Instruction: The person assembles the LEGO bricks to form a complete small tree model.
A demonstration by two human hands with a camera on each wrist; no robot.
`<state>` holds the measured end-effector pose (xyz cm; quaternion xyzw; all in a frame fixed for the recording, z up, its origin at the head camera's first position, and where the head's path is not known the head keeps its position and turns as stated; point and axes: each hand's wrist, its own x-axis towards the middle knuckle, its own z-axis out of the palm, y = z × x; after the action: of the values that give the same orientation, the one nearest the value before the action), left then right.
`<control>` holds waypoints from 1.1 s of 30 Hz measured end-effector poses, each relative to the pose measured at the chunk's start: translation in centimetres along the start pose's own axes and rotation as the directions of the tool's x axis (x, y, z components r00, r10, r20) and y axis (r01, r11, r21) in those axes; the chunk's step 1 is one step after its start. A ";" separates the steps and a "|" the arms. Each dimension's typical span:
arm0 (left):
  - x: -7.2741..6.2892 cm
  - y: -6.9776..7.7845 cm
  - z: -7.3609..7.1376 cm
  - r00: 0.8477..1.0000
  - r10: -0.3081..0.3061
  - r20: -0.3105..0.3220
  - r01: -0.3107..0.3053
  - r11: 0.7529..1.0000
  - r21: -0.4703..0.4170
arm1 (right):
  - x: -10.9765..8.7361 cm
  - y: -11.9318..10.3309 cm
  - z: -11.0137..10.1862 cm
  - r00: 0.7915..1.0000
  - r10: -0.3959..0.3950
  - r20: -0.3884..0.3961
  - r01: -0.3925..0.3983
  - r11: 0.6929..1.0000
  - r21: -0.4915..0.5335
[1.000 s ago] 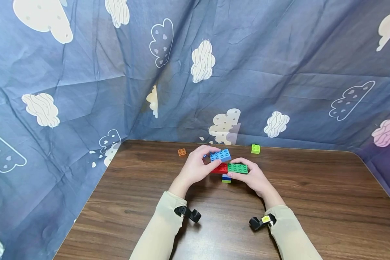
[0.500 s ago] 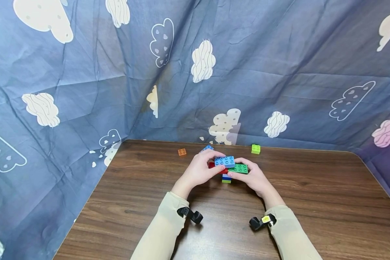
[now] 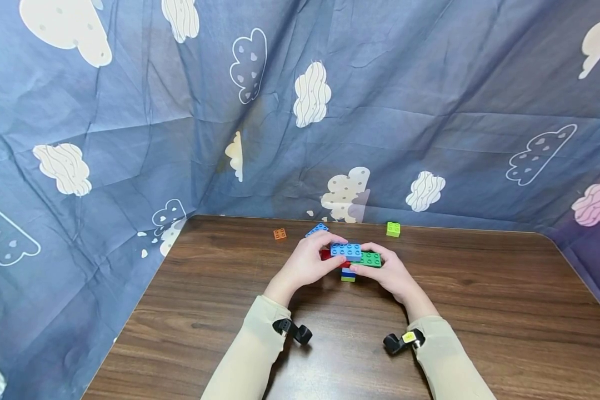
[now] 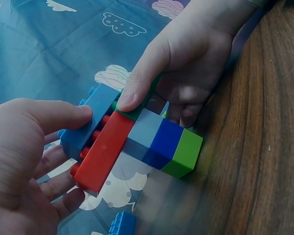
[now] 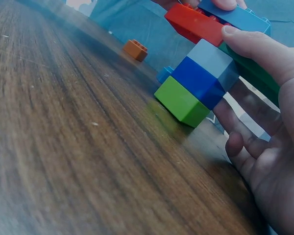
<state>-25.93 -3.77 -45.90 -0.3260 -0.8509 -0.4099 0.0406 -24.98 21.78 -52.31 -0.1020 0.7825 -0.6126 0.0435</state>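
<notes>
My left hand (image 3: 306,262) pinches a light blue eight-stud brick (image 3: 346,251) between thumb and fingers. That brick lies across the seam of a red brick (image 4: 105,152) and a green brick (image 3: 372,259); red studs still show in a narrow gap beneath it in the left wrist view. With thumb and fingers on opposite sides, my right hand (image 3: 391,272) grips the green brick. Under the seam stands a column of a pale blue brick (image 5: 210,58), a dark blue brick (image 5: 198,83) and a lime green brick (image 5: 182,103) at the bottom, on the table.
Toward the table's back edge lie a small orange brick (image 3: 279,234), another blue brick (image 3: 317,229) partly behind my left hand, and a small lime brick (image 3: 393,229). A blue cloud-patterned cloth (image 3: 280,155) hangs behind the wooden table (image 3: 480,289).
My left hand has brought the light blue brick right and down over the red-green seam, levelling it. The blue brick at the back has come into fuller view. My right hand has stayed put.
</notes>
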 end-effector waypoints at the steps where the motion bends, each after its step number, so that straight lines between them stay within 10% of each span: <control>1: 0.0 0.0 0.0 1.000 0.001 0.001 -0.001 1.000 0.001 | 0.0 0.0 0.0 1.000 0.001 0.001 -0.001 1.000 0.001; 33: -0.1 -0.1 -0.2 1.000 -0.009 0.020 0.009 1.000 -0.008 | -0.1 -0.1 0.0 1.000 0.017 0.002 -0.017 1.000 -0.019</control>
<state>-25.98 -4.02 -45.81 -0.3263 -0.8510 -0.4104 0.0292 -24.92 21.78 -52.22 -0.0964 0.7891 -0.6047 0.0484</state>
